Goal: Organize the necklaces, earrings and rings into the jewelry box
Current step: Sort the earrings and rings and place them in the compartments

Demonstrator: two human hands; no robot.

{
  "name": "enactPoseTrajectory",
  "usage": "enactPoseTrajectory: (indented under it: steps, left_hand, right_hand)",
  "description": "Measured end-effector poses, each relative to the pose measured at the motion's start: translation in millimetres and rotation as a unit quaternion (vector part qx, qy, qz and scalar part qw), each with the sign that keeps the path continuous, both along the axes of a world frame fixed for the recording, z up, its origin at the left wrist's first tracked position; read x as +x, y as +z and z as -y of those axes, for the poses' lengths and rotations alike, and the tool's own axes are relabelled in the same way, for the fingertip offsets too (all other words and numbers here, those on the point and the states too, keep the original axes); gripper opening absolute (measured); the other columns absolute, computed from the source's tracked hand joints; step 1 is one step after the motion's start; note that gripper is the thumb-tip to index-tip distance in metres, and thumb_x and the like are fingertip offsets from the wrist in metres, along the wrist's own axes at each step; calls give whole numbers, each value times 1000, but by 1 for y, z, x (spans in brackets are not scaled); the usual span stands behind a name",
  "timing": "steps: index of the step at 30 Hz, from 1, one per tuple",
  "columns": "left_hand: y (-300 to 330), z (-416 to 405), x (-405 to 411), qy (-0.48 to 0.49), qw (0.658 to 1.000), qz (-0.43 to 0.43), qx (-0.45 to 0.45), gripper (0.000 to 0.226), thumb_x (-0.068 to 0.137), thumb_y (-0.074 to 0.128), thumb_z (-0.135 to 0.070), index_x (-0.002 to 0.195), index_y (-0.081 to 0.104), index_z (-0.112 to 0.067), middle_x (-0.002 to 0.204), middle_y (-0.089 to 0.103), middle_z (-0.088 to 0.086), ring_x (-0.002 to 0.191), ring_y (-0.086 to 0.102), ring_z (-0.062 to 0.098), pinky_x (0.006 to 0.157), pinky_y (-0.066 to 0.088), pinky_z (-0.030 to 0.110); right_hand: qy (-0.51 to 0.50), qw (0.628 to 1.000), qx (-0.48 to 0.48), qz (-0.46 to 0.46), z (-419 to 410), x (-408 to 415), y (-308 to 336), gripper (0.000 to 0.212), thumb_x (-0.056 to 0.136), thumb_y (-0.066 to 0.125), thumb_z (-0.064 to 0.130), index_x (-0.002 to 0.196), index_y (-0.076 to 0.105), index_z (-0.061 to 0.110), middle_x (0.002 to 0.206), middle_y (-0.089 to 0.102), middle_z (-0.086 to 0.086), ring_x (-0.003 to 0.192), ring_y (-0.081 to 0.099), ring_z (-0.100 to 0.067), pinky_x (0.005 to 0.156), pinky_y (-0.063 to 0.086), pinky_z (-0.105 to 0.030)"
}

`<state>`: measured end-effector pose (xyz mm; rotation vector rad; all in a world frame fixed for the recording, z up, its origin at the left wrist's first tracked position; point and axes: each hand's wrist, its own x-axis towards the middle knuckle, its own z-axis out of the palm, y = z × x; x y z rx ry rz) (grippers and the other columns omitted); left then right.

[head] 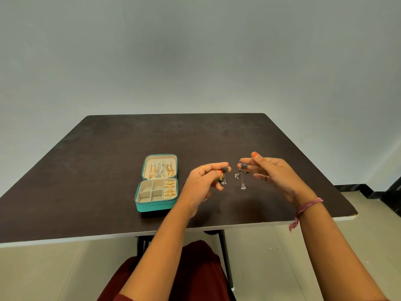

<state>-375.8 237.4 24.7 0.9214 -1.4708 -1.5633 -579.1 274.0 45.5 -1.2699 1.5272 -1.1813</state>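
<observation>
An open teal jewelry box lies on the dark table, left of my hands. Necklaces hang in its lid and gold rings fill its right-hand slots; the other compartments look empty. My left hand pinches a dark earring with green and pale dangles. My right hand pinches a matching dark earring between thumb and fingers, and its silver dangles hang free. Both hands hover above the table, a short gap apart, right of the box.
The table's near edge runs in front of my lap in dark red cloth. A pink thread band circles my right wrist. A pale wall stands behind the table, with tiled floor below.
</observation>
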Motion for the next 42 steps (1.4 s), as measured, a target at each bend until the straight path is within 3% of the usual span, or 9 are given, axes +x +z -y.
enactPoseTrajectory:
  steps: [11, 19, 25, 31, 36, 42]
  left_hand:
    - [-5, 1, 12, 28, 999, 33, 17, 15, 93, 59, -18, 106, 68, -17, 101, 74, 1, 48, 50, 2, 55, 37, 21]
    - [-10, 1, 11, 32, 992, 117, -24, 14, 93, 60, -18, 102, 69, -22, 88, 70, -5, 53, 56, 1, 50, 41, 10]
    - [-15, 4, 7, 32, 983, 173, -49, 12, 92, 62, -17, 98, 69, -24, 87, 67, -5, 51, 55, 2, 53, 44, 12]
    - [-20, 9, 3, 22, 954, 276, -112, 12, 92, 61, -19, 101, 69, -21, 84, 69, -5, 43, 55, -2, 61, 46, 12]
    - [-19, 17, -5, 7, 920, 364, -142, 11, 94, 58, -21, 101, 65, -23, 87, 65, -9, 46, 57, 0, 62, 44, 10]
    - [-13, 31, -15, -50, 862, 477, -161, 20, 96, 51, -17, 103, 67, -25, 88, 73, 3, 54, 61, 3, 80, 53, 28]
  right_hand:
    - [86, 996, 9, -37, 2, 19, -6, 25, 95, 51, 33, 108, 71, 24, 106, 73, 8, 107, 63, -3, 101, 44, -33]
    - [107, 991, 20, -75, 6, 23, -12, 21, 92, 54, 36, 99, 73, 31, 101, 73, 13, 101, 63, 2, 84, 46, -20]
    - [118, 988, 36, -89, 7, 18, -17, 21, 93, 55, 34, 102, 73, 30, 106, 72, 12, 106, 61, -2, 90, 46, -24]
    - [142, 983, 53, -106, 8, 17, -23, 22, 95, 53, 31, 107, 71, 27, 104, 71, 15, 98, 61, 10, 84, 43, -14]
    - [146, 977, 70, -140, 14, 13, -34, 19, 95, 53, 34, 106, 69, 36, 107, 71, 1, 108, 61, -19, 101, 46, -35]
    - [177, 974, 77, -120, 17, 11, -41, 24, 97, 49, 32, 113, 67, 30, 116, 67, 13, 114, 58, -1, 108, 39, -27]
